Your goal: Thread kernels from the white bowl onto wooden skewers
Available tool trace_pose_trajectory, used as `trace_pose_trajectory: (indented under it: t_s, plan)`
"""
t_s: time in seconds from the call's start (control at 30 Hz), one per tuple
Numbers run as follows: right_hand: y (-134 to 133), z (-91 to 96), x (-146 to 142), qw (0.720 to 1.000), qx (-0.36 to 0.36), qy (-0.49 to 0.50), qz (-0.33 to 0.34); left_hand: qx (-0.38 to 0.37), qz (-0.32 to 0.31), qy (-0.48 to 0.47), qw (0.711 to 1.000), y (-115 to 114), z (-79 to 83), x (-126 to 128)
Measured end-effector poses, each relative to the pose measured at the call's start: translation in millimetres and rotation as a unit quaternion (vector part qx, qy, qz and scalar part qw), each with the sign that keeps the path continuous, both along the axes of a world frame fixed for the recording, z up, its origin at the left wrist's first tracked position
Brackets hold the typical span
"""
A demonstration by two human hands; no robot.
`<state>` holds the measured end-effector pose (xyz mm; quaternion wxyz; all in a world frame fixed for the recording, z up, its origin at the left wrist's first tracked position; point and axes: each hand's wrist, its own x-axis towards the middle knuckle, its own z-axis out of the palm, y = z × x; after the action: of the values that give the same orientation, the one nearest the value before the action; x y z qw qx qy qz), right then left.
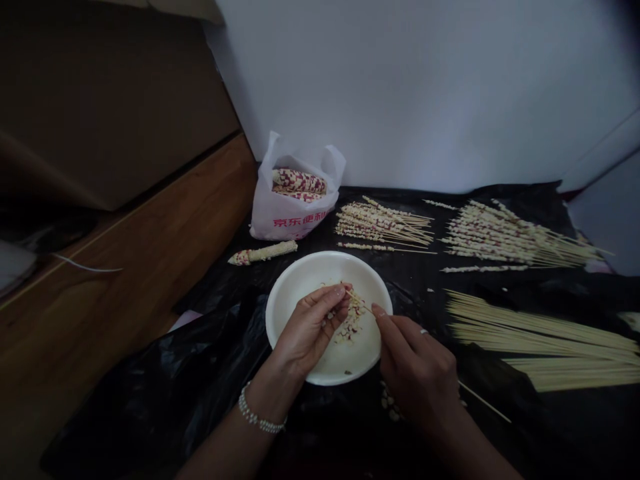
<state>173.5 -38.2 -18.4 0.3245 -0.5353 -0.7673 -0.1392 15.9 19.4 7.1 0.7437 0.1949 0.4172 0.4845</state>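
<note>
Over a white bowl [276, 300], my left hand [307, 327] is closed, thumb and forefinger pinched at the tip of a bamboo skewer [484, 401]. A few corn kernels show between its curled fingers; exactly what lies in the pinch is too small to tell. My right hand [417, 357] grips the skewer at the bowl's right rim, and the stick's back end sticks out behind the hand toward the lower right. Loose white and purple corn kernels [350, 328] lie in the bowl beneath my fingers.
A white plastic bag [265, 210] of corn cobs [300, 180] stands behind the bowl, with a partly stripped cob [265, 253] in front. Kernel-threaded skewers lie in a small pile [377, 223] and a larger pile [493, 233]. Bare skewers [540, 333] lie right, on black plastic sheeting [165, 373].
</note>
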Motion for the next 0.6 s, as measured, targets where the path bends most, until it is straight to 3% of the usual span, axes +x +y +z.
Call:
trace_pose_trajectory:
  t_s: [0.6]
  plan:
    - [-0.4, 3.4, -2.3, 1.0, 0.013, 0.012, 0.009, 0.04, -0.097, 0.05, 0.993, -3.0, 2.5, -0.5]
